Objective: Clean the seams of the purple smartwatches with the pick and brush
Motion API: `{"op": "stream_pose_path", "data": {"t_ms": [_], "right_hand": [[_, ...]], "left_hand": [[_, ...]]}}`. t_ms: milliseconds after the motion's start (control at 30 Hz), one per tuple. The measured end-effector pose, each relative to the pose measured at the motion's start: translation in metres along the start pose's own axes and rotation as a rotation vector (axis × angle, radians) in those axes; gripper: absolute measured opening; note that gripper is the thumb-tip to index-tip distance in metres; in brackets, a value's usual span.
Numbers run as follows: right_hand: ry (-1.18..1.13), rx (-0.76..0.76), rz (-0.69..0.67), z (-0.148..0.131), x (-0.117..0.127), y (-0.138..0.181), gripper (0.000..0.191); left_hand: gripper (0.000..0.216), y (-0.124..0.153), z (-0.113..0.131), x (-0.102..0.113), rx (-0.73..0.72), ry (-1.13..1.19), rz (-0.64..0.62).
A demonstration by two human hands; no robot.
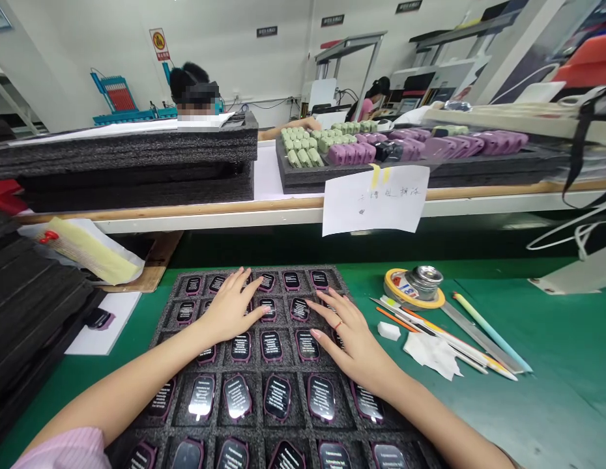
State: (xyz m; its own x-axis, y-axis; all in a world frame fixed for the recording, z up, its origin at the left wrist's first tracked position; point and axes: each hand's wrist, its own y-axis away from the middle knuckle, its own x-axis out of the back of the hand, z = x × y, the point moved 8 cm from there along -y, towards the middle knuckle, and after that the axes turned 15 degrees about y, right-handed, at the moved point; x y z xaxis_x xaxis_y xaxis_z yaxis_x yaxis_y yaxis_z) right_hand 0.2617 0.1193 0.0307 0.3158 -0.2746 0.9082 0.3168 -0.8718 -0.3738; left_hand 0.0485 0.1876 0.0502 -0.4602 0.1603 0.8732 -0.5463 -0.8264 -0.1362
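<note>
A dark foam tray [257, 381] lies on the green bench, its compartments filled with smartwatch bodies in purple frames, most screens showing lines of white text. My left hand [229, 309] spreads over the upper left of the tray, fingers apart, covering some of the watches in the far rows. Over the right side, my right hand [346, 329] lies with fingers stretched out, beside a watch [300, 309] in the second row. Neither hand is closed around a watch. Nearer my body, another watch [277, 396] rests in its compartment.
Right of the tray are a tape roll [398, 292], a metal-topped jar [426, 277], a steel ruler [479, 335], pens and crumpled tissue [432, 355]. Foam sheets [34, 326] stack at left. A shelf [283, 215] crosses ahead, bearing green and purple cases [352, 153]. Co-workers sit beyond.
</note>
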Motion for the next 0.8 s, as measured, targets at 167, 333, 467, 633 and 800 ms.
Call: {"op": "stream_pose_path", "data": {"t_ms": [167, 333, 467, 633, 800], "right_hand": [[0.037, 0.039, -0.002, -0.009, 0.003, 0.004, 0.047], [0.062, 0.045, -0.035, -0.011, -0.001, 0.001, 0.046], [0.068, 0.042, -0.041, -0.011, 0.0, 0.0, 0.047], [0.042, -0.01, 0.06, -0.002, 0.013, 0.004, 0.051], [0.075, -0.087, 0.094, 0.02, 0.017, 0.019, 0.056]], "left_hand": [[0.064, 0.018, 0.012, 0.005, 0.001, 0.031, -0.029], [0.062, 0.039, 0.021, -0.001, -0.023, 0.051, -0.06], [0.061, 0.044, 0.027, -0.005, -0.049, 0.03, -0.062], [0.058, 0.043, 0.033, -0.011, -0.08, -0.007, -0.099], [0.061, 0.043, 0.03, -0.003, -0.051, -0.006, -0.055]]}}
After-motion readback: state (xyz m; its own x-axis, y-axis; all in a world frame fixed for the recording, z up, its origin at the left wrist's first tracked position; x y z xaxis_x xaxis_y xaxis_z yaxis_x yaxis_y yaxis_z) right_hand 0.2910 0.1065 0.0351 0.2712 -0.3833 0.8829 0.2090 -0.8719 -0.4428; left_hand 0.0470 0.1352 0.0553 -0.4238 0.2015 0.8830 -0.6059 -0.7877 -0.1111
